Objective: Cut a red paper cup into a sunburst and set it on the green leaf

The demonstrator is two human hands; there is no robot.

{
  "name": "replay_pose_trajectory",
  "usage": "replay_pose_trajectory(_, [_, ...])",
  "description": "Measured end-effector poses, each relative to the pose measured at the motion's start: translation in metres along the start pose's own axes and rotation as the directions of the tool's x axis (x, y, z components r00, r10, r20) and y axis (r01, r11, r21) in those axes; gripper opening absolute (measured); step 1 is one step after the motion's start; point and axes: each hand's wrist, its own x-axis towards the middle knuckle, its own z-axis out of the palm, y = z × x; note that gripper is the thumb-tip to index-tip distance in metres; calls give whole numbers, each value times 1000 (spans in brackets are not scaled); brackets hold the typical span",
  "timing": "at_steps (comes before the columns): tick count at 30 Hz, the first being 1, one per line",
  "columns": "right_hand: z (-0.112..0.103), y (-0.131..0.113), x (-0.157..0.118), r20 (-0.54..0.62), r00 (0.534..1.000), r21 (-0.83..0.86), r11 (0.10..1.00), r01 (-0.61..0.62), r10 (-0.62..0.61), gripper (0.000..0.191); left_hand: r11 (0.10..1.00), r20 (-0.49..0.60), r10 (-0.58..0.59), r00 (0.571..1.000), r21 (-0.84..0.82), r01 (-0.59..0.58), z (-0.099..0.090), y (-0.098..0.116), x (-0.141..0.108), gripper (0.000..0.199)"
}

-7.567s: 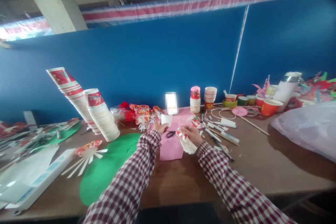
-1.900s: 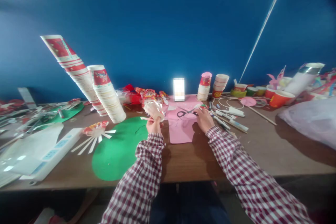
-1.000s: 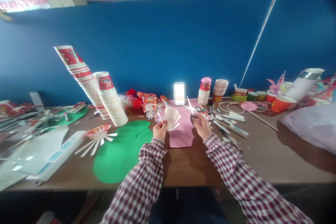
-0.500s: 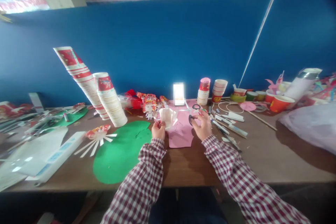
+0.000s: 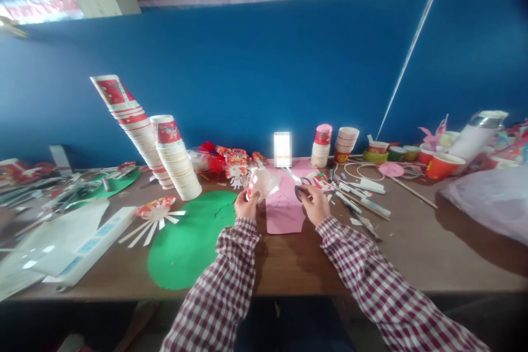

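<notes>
My left hand (image 5: 247,206) is closed on a cut paper cup (image 5: 264,184), white inside with some red print showing at its left side. My right hand (image 5: 315,204) grips the dark handles of a pair of scissors (image 5: 297,180), whose blades point away toward the back left. The scissors and the cup are apart. Beneath them lies a pink sheet (image 5: 284,214) with faint lines on it. Left of my left hand is a green rounded sheet (image 5: 185,253).
Two tall leaning stacks of paper cups (image 5: 175,159) stand at the left, near a cup cut into strips (image 5: 157,212). Shorter cup stacks (image 5: 322,148) stand behind the right hand. Pens and brushes (image 5: 363,201) lie to the right, before a plastic bag (image 5: 490,203).
My left hand has turned the cut cup so that its red print shows. The scissors have moved slightly left and down in my right hand, uncovering a red-and-white scrap behind.
</notes>
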Motion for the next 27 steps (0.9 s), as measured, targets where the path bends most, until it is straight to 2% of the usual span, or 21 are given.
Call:
replay_pose_trajectory(6, [-5, -6, -2, -172, 979, -212, 975, 74, -111, 20, 994, 81, -29, 996, -99, 37, 4, 1, -4, 32])
replay_pose_trajectory(9, [-5, -6, -1, -187, 971, -227, 968, 107, -151, 17, 990, 122, -58, 991, -117, 73, 5, 2, -7, 37])
replay_pose_trajectory(11, [-3, -3, -1, -165, 973, -198, 971, 130, -164, 15, 984, 156, -76, 985, -150, 100, 6, 4, -9, 39])
replay_pose_trajectory(16, [0, 4, 0, -101, 985, -132, 983, 125, -139, 14, 916, 210, -117, 971, -355, 187, 9, 10, -13, 38])
replay_pose_trajectory(22, [2, 1, -5, -4, 997, -56, 996, -73, 73, 19, 902, 184, -166, 969, -367, 225, 8, 11, -12, 37])
replay_pose_trajectory(25, [2, -3, -5, 46, 992, 40, 992, -120, 118, 30, 913, 172, -144, 975, -357, 198, 6, 7, -10, 37])
replay_pose_trajectory(27, [2, -7, -5, 116, 984, 125, 980, -151, 137, 31, 923, 151, -112, 982, -350, 159, 5, 2, -7, 37])
